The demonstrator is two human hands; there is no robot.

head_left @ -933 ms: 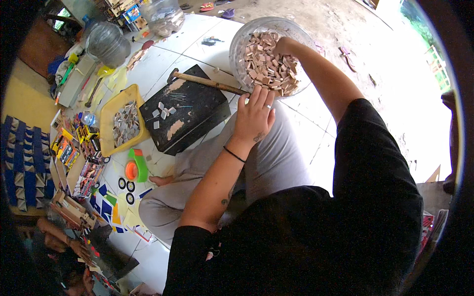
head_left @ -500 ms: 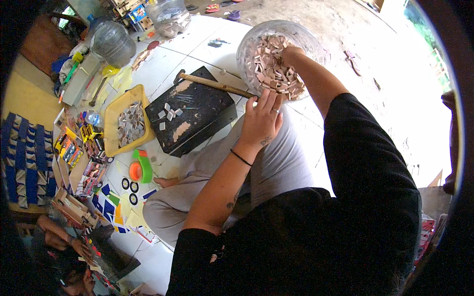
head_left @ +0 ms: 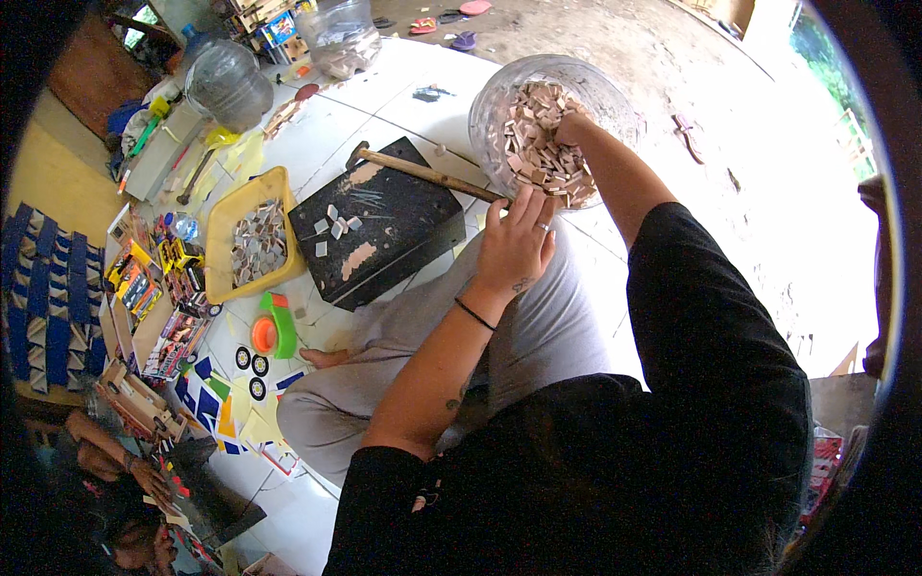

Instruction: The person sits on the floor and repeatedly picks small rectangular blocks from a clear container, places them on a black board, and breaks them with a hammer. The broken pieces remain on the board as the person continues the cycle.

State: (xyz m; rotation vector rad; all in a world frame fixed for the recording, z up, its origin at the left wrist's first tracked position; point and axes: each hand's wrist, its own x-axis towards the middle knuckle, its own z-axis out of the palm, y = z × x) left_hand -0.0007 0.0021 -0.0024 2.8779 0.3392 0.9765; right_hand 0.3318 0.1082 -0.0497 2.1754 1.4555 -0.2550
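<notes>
- Saw small flat tan pieces [head_left: 549, 134], apparently wood, heaped loosely inside a round clear tub [head_left: 488, 125], just above and right of centre.
- Judged each piece light, stiff and dry rather than slippery, likely easiest to pinch by opposite edges; judged the filled tub heavier, probably best steadied by its rim.
- Found the right hand [head_left: 574, 131] sunk among the pieces, fingers mostly hidden; could not tell how wide or around what.
- Found the left hand [head_left: 515, 245] back upward at the near side, fingers extended and slightly parted; saw nothing plainly held, and could not tell about contact with the rim.
- Noted beside those fingers a hammer [head_left: 432, 176], lying across a black block [head_left: 413, 226] with pale square pieces [head_left: 339, 228].
- Noted farther left a yellow tray [head_left: 219, 240] of greyish pieces [head_left: 259, 240], plus a green tape holder [head_left: 281, 326], on white floor tiles [head_left: 413, 120].
</notes>
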